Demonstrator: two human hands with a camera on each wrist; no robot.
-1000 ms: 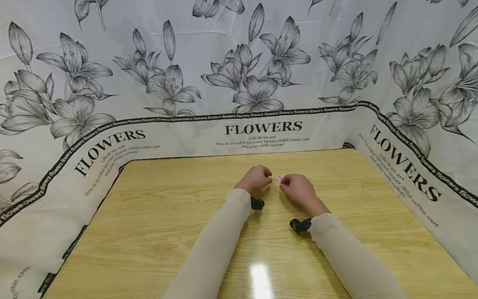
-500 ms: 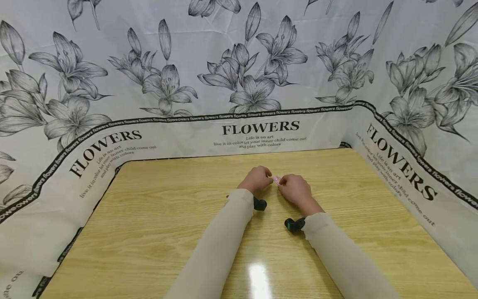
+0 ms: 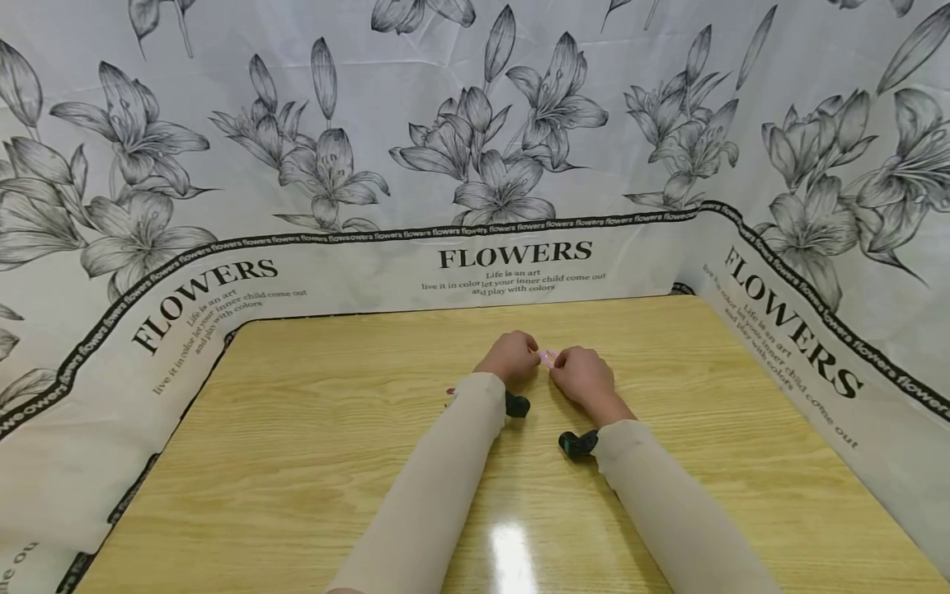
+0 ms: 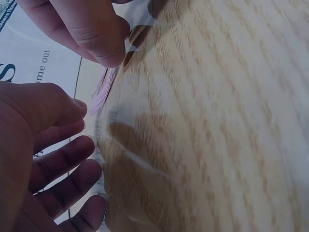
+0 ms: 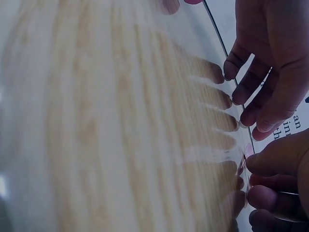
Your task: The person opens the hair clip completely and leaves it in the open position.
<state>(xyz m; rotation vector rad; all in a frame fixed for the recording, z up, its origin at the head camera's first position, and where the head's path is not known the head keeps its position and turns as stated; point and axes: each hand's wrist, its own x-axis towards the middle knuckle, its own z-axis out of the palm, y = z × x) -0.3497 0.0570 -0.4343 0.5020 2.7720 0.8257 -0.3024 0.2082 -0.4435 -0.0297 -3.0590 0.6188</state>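
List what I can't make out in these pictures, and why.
Head view: the pink item, too small to identify and partly covered by the right hand.
Head view: whether the left hand touches it; too small.
Head view: a reddish thing, partly hidden by the left sleeve.
Right wrist view: a rosy object, cut off by the top edge.

We record: curtained booth; white fabric drape, printed with black lilies, round three sides of glossy yellow wood-grain desk.
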